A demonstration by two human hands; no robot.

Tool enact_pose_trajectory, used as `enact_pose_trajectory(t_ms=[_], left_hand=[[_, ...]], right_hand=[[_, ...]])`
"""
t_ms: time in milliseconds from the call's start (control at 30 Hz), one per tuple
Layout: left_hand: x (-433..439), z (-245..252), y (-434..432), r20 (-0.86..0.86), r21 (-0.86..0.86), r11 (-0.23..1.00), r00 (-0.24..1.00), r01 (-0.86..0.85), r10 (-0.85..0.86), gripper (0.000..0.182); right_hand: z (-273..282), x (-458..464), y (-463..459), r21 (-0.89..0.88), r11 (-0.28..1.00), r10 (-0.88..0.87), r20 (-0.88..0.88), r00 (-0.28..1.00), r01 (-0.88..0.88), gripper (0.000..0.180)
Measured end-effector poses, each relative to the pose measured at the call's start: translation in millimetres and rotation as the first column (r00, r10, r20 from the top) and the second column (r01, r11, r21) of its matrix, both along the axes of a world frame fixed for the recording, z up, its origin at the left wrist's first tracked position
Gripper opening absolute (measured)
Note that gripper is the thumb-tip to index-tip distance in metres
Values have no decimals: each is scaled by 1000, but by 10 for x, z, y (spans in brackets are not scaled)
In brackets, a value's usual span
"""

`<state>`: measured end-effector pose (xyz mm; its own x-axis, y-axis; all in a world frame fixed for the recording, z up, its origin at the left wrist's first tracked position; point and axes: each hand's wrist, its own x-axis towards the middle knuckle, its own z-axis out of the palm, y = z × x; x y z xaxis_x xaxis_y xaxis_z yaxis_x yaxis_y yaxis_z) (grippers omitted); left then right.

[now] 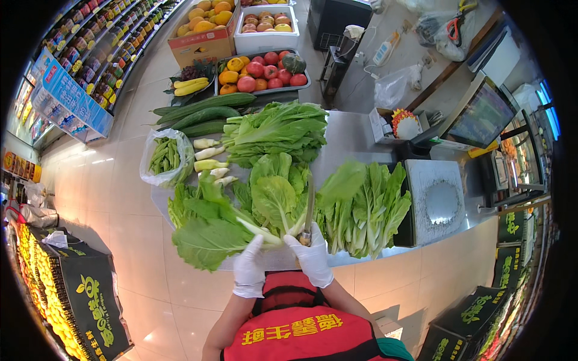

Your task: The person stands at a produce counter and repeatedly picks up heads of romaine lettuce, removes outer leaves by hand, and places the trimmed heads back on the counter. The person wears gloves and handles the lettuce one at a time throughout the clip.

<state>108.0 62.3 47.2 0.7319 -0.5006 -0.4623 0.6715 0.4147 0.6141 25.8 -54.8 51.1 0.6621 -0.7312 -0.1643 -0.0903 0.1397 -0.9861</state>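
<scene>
Both my hands wear white gloves and meet above the near edge of a metal counter [347, 131]. Pinched in my left hand [250, 266] is the pale stem of a large green leaf [207, 243], which spreads out to the left. My right hand [312, 259] grips a knife [309, 207], its narrow blade pointing away from me, and also touches the base of a leafy green vegetable [275, 198]. Right of the knife lies a pile of long-stemmed leafy greens [370, 207]. Another leafy bunch [275, 131] rests farther back.
On the left are a plastic bag of green pods [165, 158], pale root-like vegetables [210, 164] and long green gourds [203, 117]. A tray of tomatoes [271, 72] stands behind. At right are a scale's worn metal plate [435, 201] and a monitor [481, 113].
</scene>
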Motion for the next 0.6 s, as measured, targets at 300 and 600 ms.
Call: enact_pose_trajectory(t_ms=[300,600], left_hand=[[544,189,269,118,-110,981,978,-160,173,40],[753,234,271,284,107,987,955,-121,86,41]], right_hand=[[-545,22,-477,-418,874,61,-414,908,-250,24],[-657,-441,-202,-201,972,60,-285,957,-121,19]])
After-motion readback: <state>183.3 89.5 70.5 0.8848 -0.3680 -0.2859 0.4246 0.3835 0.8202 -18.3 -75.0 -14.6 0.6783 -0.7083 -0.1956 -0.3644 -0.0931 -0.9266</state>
